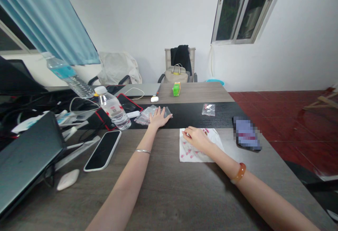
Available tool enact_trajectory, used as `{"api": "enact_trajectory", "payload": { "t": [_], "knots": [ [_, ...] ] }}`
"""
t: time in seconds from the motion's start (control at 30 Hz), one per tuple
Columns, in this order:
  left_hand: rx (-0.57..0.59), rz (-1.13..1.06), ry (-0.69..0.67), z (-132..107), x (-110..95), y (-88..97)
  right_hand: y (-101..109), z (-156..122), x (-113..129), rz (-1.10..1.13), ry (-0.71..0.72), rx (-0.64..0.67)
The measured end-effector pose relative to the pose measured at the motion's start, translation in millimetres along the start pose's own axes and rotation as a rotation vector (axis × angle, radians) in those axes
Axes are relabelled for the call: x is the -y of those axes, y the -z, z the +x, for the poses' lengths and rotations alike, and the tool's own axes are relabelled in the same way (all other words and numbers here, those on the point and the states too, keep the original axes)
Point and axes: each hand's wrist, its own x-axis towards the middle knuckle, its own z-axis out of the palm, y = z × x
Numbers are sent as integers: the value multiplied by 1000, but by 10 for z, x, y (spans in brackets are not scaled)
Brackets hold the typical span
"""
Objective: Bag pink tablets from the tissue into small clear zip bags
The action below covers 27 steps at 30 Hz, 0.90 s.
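Note:
My left hand (158, 118) lies palm down with fingers spread on a small pile of clear plastic bags (143, 118) on the table's black strip. My right hand (197, 139) is over a white paper sheet (182, 157); its fingers are curled, and whatever they hold is hidden. Small pink and red pieces (190, 152) show on the sheet, partly covered by that hand. Beyond it lies a small clear bag (209, 110) with tiny reddish items inside.
Left of my arms are a white-edged phone (103, 151), a white mouse (68, 180), a laptop (31, 153) and two water bottles (113, 107). Another phone (246, 134) lies near the right edge. A green box (176, 89) and a closed laptop (144, 89) sit farther back.

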Motion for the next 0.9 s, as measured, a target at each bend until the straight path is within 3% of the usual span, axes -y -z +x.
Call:
{"api": "enact_trajectory", "payload": {
  "t": [0.23,0.4,0.53,0.67,0.8,0.9],
  "knots": [
    [15,-5,-14,36,30,-16,-51,-3,-38,1,49,-49],
    [-39,0,-22,3,20,-48,-79,-1,-66,3,106,-112],
    [-211,33,-58,-96,-30,-18,-76,6,-78,-18,126,-120],
    [-422,74,-194,-276,-173,149,-57,12,-79,-31,103,-146],
    [-348,112,-265,-605,-337,306,9,32,-94,-36,74,-164],
    [-211,187,-191,-898,-341,294,122,68,-170,-17,14,-191]
  ]
}}
